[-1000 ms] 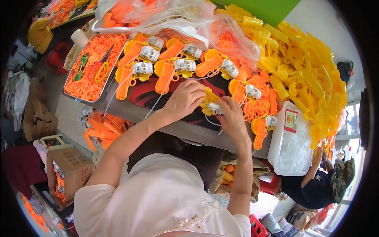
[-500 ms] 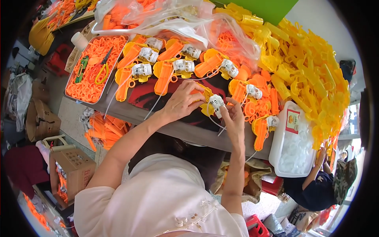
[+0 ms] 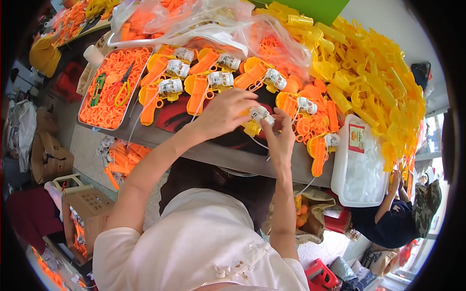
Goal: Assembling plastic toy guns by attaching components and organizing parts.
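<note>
Over the near middle of the table, both hands are at a half-built yellow plastic toy shell (image 3: pixel 251 128) with a white mechanism (image 3: pixel 262 115) in it. My left hand (image 3: pixel 224 114) is closed at its left side, fingers bent over the top; they partly hide the shell. Thumb and fingers of my right hand (image 3: pixel 280 138) pinch the mechanism from the right. A thin white cord (image 3: pixel 259 143) hangs below. Several similar orange-and-yellow toy pieces (image 3: pixel 196 92) with white mechanisms lie in rows beyond my hands; another such toy piece (image 3: pixel 318 154) is right of my right hand.
At the left stands a metal tray (image 3: pixel 114 128) of orange rings, with pliers (image 3: pixel 122 93) and green-handled cutters (image 3: pixel 97 88) on top. A white tub (image 3: pixel 341 182) of clear parts is at the right. Yellow parts (image 3: pixel 374 72) are heaped behind it. Another person (image 3: pixel 383 223) is at far right.
My left hand has turned further over the shell, its fingers now reaching across the top. The shell and mechanism have tilted and shifted slightly left with my right hand. The whole view has shifted slightly.
</note>
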A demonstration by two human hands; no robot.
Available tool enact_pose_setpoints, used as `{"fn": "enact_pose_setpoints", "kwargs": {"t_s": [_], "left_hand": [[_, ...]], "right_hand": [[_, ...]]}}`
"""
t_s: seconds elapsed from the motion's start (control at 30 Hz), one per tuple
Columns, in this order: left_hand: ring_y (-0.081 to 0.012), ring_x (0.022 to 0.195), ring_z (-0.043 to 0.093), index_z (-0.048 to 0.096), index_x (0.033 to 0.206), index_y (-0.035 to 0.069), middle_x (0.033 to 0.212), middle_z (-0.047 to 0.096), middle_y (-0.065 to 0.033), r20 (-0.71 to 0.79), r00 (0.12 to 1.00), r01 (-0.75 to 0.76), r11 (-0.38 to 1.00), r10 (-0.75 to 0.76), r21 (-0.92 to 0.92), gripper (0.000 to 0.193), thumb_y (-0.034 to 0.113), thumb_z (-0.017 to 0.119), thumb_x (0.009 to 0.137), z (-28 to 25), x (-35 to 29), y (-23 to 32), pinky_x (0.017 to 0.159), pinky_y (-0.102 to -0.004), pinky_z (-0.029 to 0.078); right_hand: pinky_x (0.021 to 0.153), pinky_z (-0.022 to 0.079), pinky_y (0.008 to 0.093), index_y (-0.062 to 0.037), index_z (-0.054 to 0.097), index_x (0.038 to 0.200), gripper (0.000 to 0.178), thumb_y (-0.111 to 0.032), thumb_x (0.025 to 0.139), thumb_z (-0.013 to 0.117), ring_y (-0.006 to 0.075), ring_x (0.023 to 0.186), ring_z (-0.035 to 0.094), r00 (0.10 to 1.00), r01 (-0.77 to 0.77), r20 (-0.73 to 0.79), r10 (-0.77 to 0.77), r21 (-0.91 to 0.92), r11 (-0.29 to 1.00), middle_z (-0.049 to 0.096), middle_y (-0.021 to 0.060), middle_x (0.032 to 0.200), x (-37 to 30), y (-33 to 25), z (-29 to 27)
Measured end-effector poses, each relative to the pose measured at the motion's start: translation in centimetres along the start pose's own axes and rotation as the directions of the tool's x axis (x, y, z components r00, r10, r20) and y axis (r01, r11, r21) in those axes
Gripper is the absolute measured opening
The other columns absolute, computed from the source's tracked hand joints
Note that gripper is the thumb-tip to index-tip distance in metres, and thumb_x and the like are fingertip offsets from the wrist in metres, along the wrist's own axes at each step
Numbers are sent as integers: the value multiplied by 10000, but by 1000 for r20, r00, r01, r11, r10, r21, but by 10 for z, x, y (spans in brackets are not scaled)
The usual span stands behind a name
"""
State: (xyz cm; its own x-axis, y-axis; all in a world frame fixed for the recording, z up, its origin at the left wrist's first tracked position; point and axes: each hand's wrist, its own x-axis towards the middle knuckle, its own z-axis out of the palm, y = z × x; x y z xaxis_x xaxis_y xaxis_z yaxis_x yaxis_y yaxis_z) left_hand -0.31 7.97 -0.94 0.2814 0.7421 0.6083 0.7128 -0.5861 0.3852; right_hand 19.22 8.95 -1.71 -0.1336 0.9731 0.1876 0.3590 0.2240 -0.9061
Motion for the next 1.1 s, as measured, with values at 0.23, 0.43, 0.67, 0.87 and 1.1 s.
{"fn": "enact_pose_setpoints", "kwargs": {"t_s": [0.23, 0.43, 0.67, 0.87, 1.1], "left_hand": [[-279, 1064, 600, 560, 1279, 38, 1141, 630, -107, 199, 980, -2, 996, 20, -89, 583, 66, 753, 730, 19, 15, -14, 915, -376, 497], [-205, 1100, 614, 549, 1227, 26, 1184, 639, -93, 194, 953, 299, 837, -234, -459, 450, 94, 737, 823, 25, 4, -26, 949, -336, 475], [-246, 1195, 552, 466, 1288, 39, 1267, 571, -105, 210, 951, 300, 841, -227, -449, 448, 55, 658, 883, 34, -8, -28, 1021, -371, 426], [-288, 1229, 502, 421, 1321, 43, 1281, 523, -126, 215, 963, 240, 879, -162, -412, 449, 24, 595, 908, 28, -7, -24, 1031, -401, 401], [-298, 1262, 479, 449, 1302, 33, 1278, 521, -132, 168, 976, 201, 875, -140, -440, 421, -3, 570, 900, 33, -10, -28, 1048, -413, 384]], "right_hand": [[836, 484, 357, -43, 554, 1213, 465, -139, 811, 768, 220, 954, 610, 999, 39, -30, -39, 25, 999, 623, 124, 1065, -13, -1, -9], [933, 358, 438, -74, 632, 920, 255, -142, 722, 777, 262, 1027, 520, 878, 458, 190, -438, -596, 659, 588, 62, 1018, -32, 38, -18], [868, 379, 412, -114, 632, 802, 95, -121, 764, 718, 256, 896, 544, 742, 664, 421, -522, -358, 656, 576, 49, 845, -62, 1, 13], [859, 364, 438, -52, 660, 809, 115, -151, 814, 720, 281, 990, 504, 943, 183, -208, -259, -325, 928, 563, 84, 973, -29, 6, 26], [880, 363, 431, -34, 693, 880, 131, -143, 814, 724, 280, 1020, 495, 961, 78, -226, -157, -323, 943, 542, 92, 1032, -11, 24, 56]]}}
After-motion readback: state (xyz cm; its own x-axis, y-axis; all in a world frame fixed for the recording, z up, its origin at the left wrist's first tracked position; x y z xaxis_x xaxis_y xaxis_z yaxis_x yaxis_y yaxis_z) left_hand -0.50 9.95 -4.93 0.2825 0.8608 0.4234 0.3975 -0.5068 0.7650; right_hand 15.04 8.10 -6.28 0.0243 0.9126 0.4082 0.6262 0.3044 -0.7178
